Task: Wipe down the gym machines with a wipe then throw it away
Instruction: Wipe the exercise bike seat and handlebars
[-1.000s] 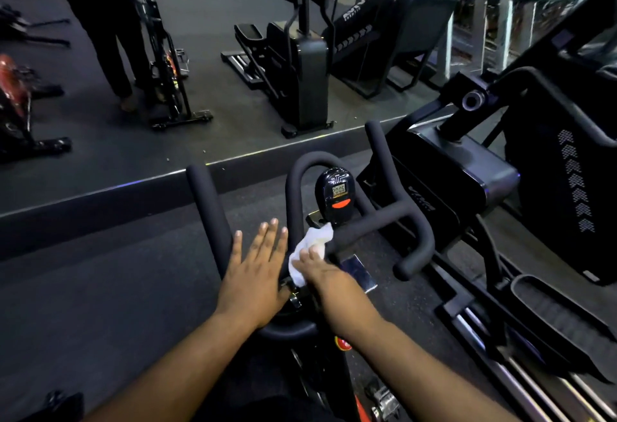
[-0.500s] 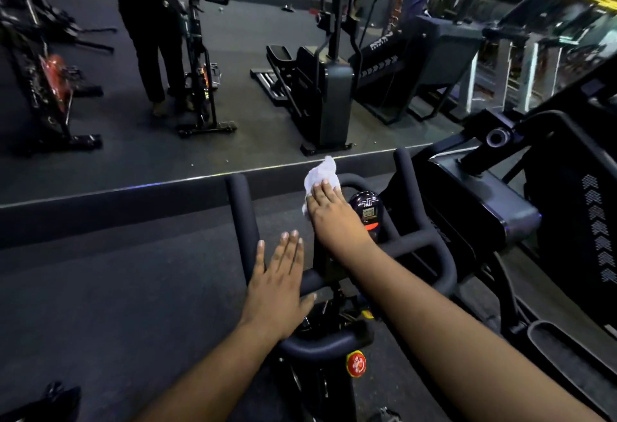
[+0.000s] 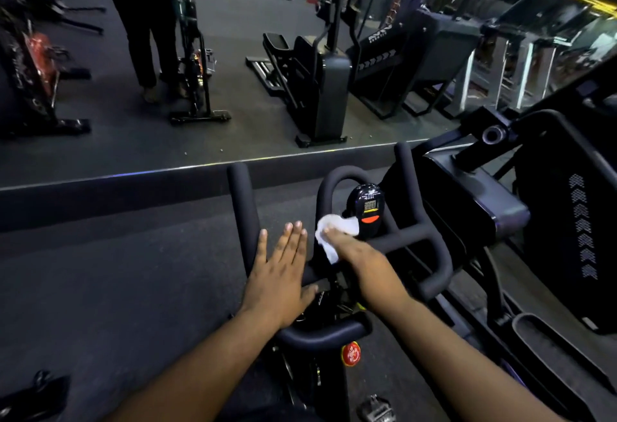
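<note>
R hand [image 3: 359, 253] pressed the wipe [image 3: 334, 231] onto the bike's handlebar [image 3: 410, 234] at the centre loop, just left of the small console [image 3: 367, 211]; fingers looked bent over the cloth, wipe bunched under them w/ a tail hanging below the bar. L hand [image 3: 280, 274] lay flat, fingers straight & together, on the left part of the bar near the left horn, holding nothing, prob just steadying. Hands near each other, not touching. Progress, judged: mid-wipe on this bike's bars; can't tell which parts were already clean, no visible wet marks. Console, right loop, seat (not in view) & other machines likely still left; wipe not yet binned, no bin in view. Below the bar, a red knob [image 3: 350, 354] on the frame & a pedal [image 3: 374, 408] at bottom edge. To the right, close beside, a big dark machine [image 3: 500, 214] w/ chevron marks on its panel. Floor [image 3: 117, 288] was dark rubber matting. Straight ahead a low ledge, above it a wall mirror [image 3: 233, 38] showing a person standing at a bike, an elliptical-type unit, more bikes at left. Room dim; blue & yellow strip lights top right.
</note>
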Demonstrator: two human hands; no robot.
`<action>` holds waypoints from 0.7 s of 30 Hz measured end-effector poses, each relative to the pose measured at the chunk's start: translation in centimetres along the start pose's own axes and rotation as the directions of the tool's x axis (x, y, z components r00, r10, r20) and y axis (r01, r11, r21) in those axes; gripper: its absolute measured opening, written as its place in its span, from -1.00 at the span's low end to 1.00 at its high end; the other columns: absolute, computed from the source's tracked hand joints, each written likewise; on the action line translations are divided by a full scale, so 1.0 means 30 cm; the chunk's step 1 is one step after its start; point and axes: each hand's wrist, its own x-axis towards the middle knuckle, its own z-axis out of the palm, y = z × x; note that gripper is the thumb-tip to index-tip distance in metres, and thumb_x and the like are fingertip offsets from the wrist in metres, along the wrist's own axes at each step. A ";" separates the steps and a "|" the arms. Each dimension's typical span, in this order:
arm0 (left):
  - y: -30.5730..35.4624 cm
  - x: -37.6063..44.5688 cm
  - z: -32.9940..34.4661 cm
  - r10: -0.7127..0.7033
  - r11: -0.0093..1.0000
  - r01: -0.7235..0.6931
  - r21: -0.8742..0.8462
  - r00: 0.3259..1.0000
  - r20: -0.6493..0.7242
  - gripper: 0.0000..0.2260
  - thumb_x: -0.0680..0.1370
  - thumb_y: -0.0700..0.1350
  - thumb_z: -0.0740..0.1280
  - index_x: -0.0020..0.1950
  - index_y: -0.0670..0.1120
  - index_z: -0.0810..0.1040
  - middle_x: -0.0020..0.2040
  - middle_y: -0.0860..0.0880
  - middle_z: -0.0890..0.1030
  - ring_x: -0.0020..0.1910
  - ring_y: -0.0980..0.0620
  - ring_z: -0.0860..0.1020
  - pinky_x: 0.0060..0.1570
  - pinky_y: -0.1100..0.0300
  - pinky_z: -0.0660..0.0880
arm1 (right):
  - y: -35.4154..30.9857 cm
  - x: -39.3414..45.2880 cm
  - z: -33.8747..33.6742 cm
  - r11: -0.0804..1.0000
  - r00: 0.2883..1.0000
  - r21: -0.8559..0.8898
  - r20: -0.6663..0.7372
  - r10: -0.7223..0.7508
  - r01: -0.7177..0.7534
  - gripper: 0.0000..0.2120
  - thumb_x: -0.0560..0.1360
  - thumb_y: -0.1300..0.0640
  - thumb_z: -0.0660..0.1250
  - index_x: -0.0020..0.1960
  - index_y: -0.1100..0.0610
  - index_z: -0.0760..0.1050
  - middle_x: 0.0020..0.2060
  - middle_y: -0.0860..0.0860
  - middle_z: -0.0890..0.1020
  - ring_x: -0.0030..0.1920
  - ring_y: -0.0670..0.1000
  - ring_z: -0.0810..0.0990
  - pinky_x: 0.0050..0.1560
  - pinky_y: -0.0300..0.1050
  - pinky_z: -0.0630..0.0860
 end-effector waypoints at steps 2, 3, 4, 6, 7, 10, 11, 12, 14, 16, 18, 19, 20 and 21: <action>-0.003 0.002 0.000 0.001 1.000 -0.001 0.005 1.000 0.003 -0.11 0.58 0.33 0.11 0.65 -0.18 -0.21 0.64 -0.11 -0.27 0.63 -0.05 -0.27 0.52 -0.29 -0.34 | -0.005 0.090 0.001 0.998 0.996 -0.056 -0.090 -0.004 -0.001 -0.42 0.53 0.32 0.22 0.55 0.17 0.31 0.53 0.00 0.29 0.53 -0.11 0.19 0.46 -0.45 0.01; 0.000 0.001 0.001 0.005 1.000 -0.005 0.008 1.000 0.020 -0.11 0.58 0.33 0.10 0.65 -0.17 -0.21 0.64 -0.11 -0.28 0.63 -0.05 -0.27 0.52 -0.29 -0.34 | -0.006 0.126 0.016 0.997 0.996 -0.073 -0.087 0.026 -0.033 -0.41 0.54 0.35 0.23 0.57 0.20 0.27 0.56 0.07 0.24 0.56 -0.07 0.15 0.48 -0.42 0.00; 0.001 -0.002 -0.001 0.005 1.000 -0.005 0.007 1.000 0.023 -0.11 0.58 0.34 0.11 0.64 -0.17 -0.22 0.64 -0.11 -0.28 0.63 -0.04 -0.26 0.52 -0.29 -0.34 | -0.006 0.153 0.042 0.995 0.996 -0.076 -0.069 0.054 -0.060 -0.40 0.55 0.35 0.22 0.58 0.21 0.25 0.59 0.13 0.18 0.59 0.01 0.12 0.52 -0.32 0.04; 0.005 -0.007 -0.002 0.011 1.000 -0.011 0.002 1.000 0.022 -0.11 0.58 0.34 0.12 0.64 -0.16 -0.22 0.64 -0.10 -0.28 0.63 -0.04 -0.27 0.53 -0.28 -0.31 | 0.000 0.143 0.115 0.993 0.993 -0.071 -0.080 0.088 -0.093 -0.42 0.55 0.33 0.19 0.57 0.24 0.25 0.60 0.20 0.13 0.60 0.14 0.13 0.55 -0.11 0.14; 0.006 -0.010 -0.002 0.011 1.000 -0.011 0.000 1.000 0.023 -0.11 0.58 0.34 0.13 0.64 -0.16 -0.24 0.64 -0.10 -0.29 0.63 -0.04 -0.27 0.54 -0.28 -0.30 | 0.004 0.115 0.143 0.992 0.991 -0.067 -0.093 0.097 -0.103 -0.42 0.54 0.32 0.18 0.57 0.23 0.26 0.60 0.20 0.14 0.60 0.15 0.14 0.53 -0.08 0.17; 0.003 -0.015 0.001 0.003 1.000 -0.003 -0.002 1.000 0.002 -0.11 0.56 0.34 0.16 0.65 -0.15 -0.14 0.66 -0.11 -0.17 0.65 -0.05 -0.17 0.56 -0.29 -0.20 | 0.036 0.005 0.173 0.996 0.997 -0.062 -0.054 0.061 -0.064 -0.40 0.51 0.30 0.20 0.55 0.19 0.31 0.58 0.16 0.19 0.57 0.10 0.19 0.52 -0.18 0.17; 0.004 -0.013 0.002 0.013 1.000 -0.013 -0.002 1.000 0.010 -0.12 0.56 0.34 0.14 0.66 -0.15 -0.11 0.67 -0.11 -0.13 0.65 -0.06 -0.15 0.56 -0.29 -0.18 | 0.053 -0.024 0.167 0.997 0.999 -0.067 -0.017 0.038 -0.039 -0.41 0.51 0.30 0.23 0.54 0.19 0.33 0.57 0.17 0.23 0.56 0.09 0.22 0.53 -0.26 0.09; 0.005 -0.013 0.006 0.022 1.000 -0.022 0.001 1.000 0.015 -0.14 0.56 0.35 0.10 0.66 -0.15 -0.08 0.67 -0.11 -0.11 0.65 -0.06 -0.12 0.56 -0.29 -0.16 | 0.059 -0.049 0.150 0.996 0.999 -0.086 0.036 0.010 -0.006 -0.43 0.52 0.27 0.25 0.53 0.17 0.36 0.56 0.16 0.28 0.55 0.08 0.26 0.53 -0.32 0.01; 0.004 -0.015 0.007 0.031 1.000 -0.031 -0.003 0.999 0.037 -0.16 0.55 0.34 0.03 0.66 -0.16 -0.03 0.67 -0.11 -0.05 0.66 -0.06 -0.06 0.56 -0.31 -0.13 | 0.067 -0.074 0.101 0.984 0.989 -0.163 0.141 -0.048 0.071 -0.47 0.54 0.18 0.27 0.51 0.09 0.40 0.53 0.08 0.35 0.52 0.04 0.33 0.52 -0.33 0.01; 0.004 -0.014 0.004 0.045 0.999 -0.045 0.000 0.998 0.053 -0.16 0.56 0.33 0.05 0.66 -0.16 -0.06 0.67 -0.12 -0.10 0.66 -0.07 -0.09 0.55 -0.32 -0.17 | 0.046 -0.077 0.027 0.985 0.980 -0.162 0.197 -0.019 0.052 -0.51 0.56 0.10 0.26 0.49 -0.05 0.42 0.48 -0.05 0.44 0.45 -0.08 0.41 0.44 -0.26 0.26; 0.006 -0.014 -0.005 0.060 0.998 -0.062 0.017 0.995 0.074 -0.13 0.60 0.31 0.10 0.64 -0.15 -0.28 0.63 -0.10 -0.33 0.63 -0.07 -0.29 0.51 -0.35 -0.27 | 0.007 -0.058 -0.067 0.996 0.987 -0.081 0.148 0.055 -0.043 -0.60 0.55 -0.03 0.22 0.39 -0.17 0.44 0.30 -0.14 0.59 0.28 -0.19 0.52 0.25 -0.22 0.45; 0.008 -0.010 -0.011 0.068 0.997 -0.071 0.028 0.993 0.095 -0.12 0.62 0.31 0.09 0.60 -0.13 -0.40 0.59 -0.09 -0.44 0.60 -0.07 -0.38 0.49 -0.37 -0.32 | -0.012 -0.038 -0.110 0.997 0.993 0.004 0.082 0.079 -0.079 -0.64 0.55 -0.05 0.22 0.34 -0.16 0.46 0.22 -0.15 0.62 0.23 -0.20 0.56 0.22 -0.19 0.49; 0.012 -0.001 -0.019 0.078 0.996 -0.083 0.038 0.991 0.111 -0.11 0.62 0.31 0.08 0.57 -0.13 -0.47 0.57 -0.09 -0.49 0.58 -0.08 -0.42 0.46 -0.39 -0.34 | -0.023 -0.014 -0.149 0.995 0.998 0.076 -0.026 0.060 -0.058 -0.66 0.56 0.02 0.26 0.32 -0.12 0.49 0.21 -0.16 0.63 0.25 -0.18 0.56 0.27 -0.17 0.48; 0.016 0.007 -0.026 0.094 0.994 -0.100 0.042 0.988 0.125 -0.09 0.62 0.31 0.09 0.56 -0.12 -0.49 0.57 -0.10 -0.50 0.57 -0.08 -0.43 0.45 -0.40 -0.35 | -0.022 0.019 -0.174 0.994 0.988 0.111 -0.152 0.021 -0.004 -0.60 0.53 0.15 0.30 0.35 -0.07 0.52 0.30 -0.14 0.60 0.34 -0.16 0.52 0.36 -0.19 0.43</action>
